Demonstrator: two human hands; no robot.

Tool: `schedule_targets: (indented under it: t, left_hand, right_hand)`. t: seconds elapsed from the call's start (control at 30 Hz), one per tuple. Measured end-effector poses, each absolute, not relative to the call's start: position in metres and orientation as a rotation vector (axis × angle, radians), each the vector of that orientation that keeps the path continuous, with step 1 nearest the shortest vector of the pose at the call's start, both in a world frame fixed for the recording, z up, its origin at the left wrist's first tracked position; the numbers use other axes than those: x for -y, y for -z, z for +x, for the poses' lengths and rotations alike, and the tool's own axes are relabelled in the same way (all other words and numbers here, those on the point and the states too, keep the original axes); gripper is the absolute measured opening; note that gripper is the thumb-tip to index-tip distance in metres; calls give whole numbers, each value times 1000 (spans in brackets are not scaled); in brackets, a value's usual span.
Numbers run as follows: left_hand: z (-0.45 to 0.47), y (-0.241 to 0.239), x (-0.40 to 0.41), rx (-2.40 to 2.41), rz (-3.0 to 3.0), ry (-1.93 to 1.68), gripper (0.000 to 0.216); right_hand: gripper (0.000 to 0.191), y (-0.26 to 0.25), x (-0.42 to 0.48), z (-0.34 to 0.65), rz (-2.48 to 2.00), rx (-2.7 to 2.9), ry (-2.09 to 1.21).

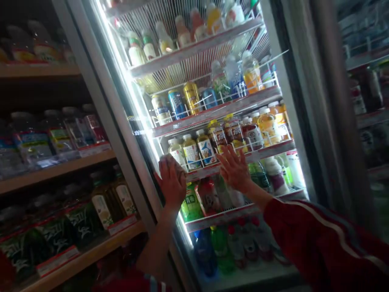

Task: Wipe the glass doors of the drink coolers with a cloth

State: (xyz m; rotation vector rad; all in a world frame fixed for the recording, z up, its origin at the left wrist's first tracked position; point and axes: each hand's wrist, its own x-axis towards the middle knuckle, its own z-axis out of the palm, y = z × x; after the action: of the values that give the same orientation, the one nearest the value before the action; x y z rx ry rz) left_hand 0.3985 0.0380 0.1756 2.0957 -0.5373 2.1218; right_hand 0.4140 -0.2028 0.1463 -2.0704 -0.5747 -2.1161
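My left hand (172, 182) is raised against the glass door (142, 121) of a lit drinks fridge, pressing a pale cloth (169, 159) under its fingers near the door's left edge. My right hand (234, 168) lies flat on the same glass a little to the right, fingers spread and holding nothing. A red sleeve with a white stripe (322, 239) covers my right arm. Behind the glass, just beyond both hands, stand yellow juice bottles (192, 151) on a wire shelf and a green bottle (191, 205) one shelf lower.
Several white wire shelves (219, 111) in the fridge hold cans and bottles. To the left, dim wooden shelves (57, 172) carry bottled drinks with red price tags. The grey door frame (100, 105) runs diagonally between them. Another fridge (369, 117) stands at the right.
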Motion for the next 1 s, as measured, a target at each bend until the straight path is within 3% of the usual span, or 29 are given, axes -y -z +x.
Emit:
schedule_targets:
  t: [0.23,0.5,0.8,1.0]
  left_hand:
    - [399,-162,-8,949,2188,-2134,52]
    - [399,-176,-43,557,2068,-2084,59]
    - [402,-156,-6,946,2123,-2120,52]
    - [398,-170,-42,570,2084,-2088,58]
  right_hand:
    - [43,-148,203,412,-2067,566,2138]
    - [43,-148,203,412,-2089,558,2107]
    - [51,-147,204,413,-2101,564,2063]
    - [55,-148,203,412,-2105,576,2033]
